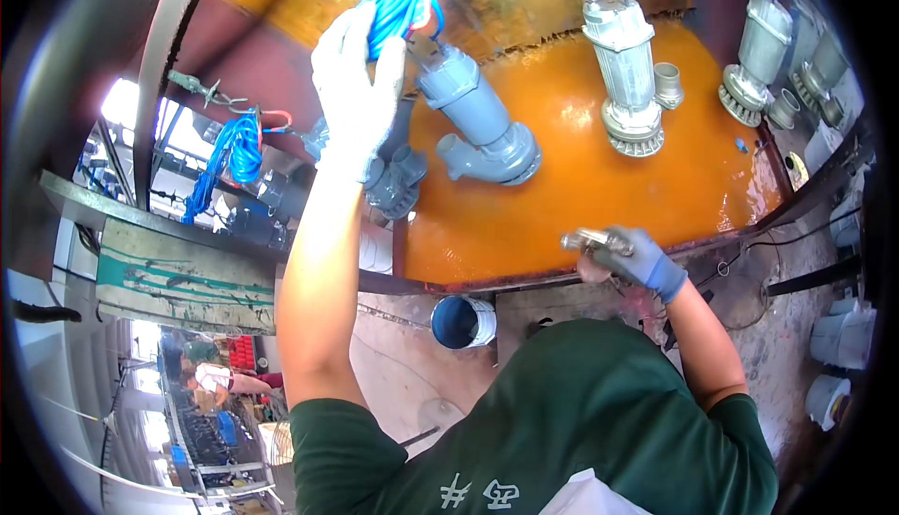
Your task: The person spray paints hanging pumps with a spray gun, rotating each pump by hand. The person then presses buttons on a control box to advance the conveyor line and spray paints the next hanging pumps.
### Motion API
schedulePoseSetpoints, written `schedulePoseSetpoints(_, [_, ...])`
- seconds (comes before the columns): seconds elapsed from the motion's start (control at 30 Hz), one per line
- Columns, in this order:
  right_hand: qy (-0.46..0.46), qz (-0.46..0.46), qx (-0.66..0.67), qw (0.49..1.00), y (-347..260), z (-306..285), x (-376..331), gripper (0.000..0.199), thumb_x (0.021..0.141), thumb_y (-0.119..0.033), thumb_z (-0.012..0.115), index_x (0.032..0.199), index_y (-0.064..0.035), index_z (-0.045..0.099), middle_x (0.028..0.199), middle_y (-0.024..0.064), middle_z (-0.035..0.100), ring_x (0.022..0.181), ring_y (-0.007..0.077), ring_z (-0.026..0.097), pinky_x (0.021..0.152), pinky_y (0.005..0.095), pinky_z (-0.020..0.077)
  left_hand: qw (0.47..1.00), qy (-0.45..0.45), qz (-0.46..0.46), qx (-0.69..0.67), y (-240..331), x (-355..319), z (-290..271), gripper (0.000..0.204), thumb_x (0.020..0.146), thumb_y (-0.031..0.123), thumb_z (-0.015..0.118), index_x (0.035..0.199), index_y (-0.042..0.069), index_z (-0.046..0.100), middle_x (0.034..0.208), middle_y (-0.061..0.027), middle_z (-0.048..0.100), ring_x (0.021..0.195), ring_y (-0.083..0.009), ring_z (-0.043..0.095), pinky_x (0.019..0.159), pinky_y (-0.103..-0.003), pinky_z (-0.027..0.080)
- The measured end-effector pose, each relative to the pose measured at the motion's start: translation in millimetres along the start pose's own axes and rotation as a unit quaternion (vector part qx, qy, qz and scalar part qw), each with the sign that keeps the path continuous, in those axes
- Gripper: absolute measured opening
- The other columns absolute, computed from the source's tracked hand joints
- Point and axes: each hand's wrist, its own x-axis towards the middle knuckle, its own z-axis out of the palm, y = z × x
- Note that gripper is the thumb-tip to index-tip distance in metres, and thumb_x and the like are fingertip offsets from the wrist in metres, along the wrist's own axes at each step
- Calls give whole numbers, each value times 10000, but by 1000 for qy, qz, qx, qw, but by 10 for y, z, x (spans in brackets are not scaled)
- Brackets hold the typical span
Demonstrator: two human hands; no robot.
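My left hand, in a white glove, is raised with its fingers closed against a bundle of blue cable. Below that cable a blue-grey, glossy submersible pump hangs tilted. Another grey pump is partly hidden behind my left hand and wrist. My right hand, in a grey glove with a blue cuff, grips a metal spray gun, its front end directed left. The gun's lower part is hard to make out. To the right of the blue-grey pump hangs a paler silver-grey pump.
Behind the pumps stands an orange, wet-looking booth panel with a dark rim. More pumps hang at the far right. A blue cable coil hangs at left. A bucket stands on the floor; a person is at lower left.
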Motion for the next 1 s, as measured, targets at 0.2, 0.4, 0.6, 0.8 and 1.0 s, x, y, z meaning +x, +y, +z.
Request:
schedulePoseSetpoints(0.2, [-33,37,-142,989,-258,118,-95,227,961,-254,760,1062,-52,734,882,130,770,848,267,754,810,379,567,962,-13,-106,-252,90,-339,-181,624,1010,175,686,1568,-23,488,1622,-250,461,1500,-407,446,1265,-489,337])
schedulePoseSetpoints(0.4, [-10,70,-212,975,-251,135,54,280,959,-287,754,1084,-41,711,865,116,774,792,255,756,778,380,575,883,-110,-340,-303,319,-2679,-365,452,1054,88,598,1482,-48,549,1483,-211,593,1343,-312,592,1159,-427,457])
schedulePoseSetpoints(0.6, [-87,55,-258,961,-1703,467,657,262,1007,-284,707,1127,-51,699,830,71,773,727,156,747,679,322,592,775,-254,-545,-196,1162,-6230,-792,281,1014,236,666,1110,-7,770,1013,-225,774,895,-347,719,818,-444,557])
schedulePoseSetpoints(0.8, [-174,-43,-369,912,-2499,973,1654,386,1055,-373,600,1213,-34,698,805,131,772,725,220,790,664,352,616,491,-275,-790,-241,2082,-8010,-1727,250,1007,175,622,1045,-6,791,925,-128,773,805,-246,695,741,-403,552])
schedulePoseSetpoints(1.0, [-202,10,-438,876,-2659,1285,2051,458,1074,-449,566,1187,-23,691,909,172,786,743,254,815,680,355,643,368,-401,-808,-226,2381,-7996,-2699,227,1019,158,616,1042,11,788,895,-99,763,772,-233,688,700,-395,550])
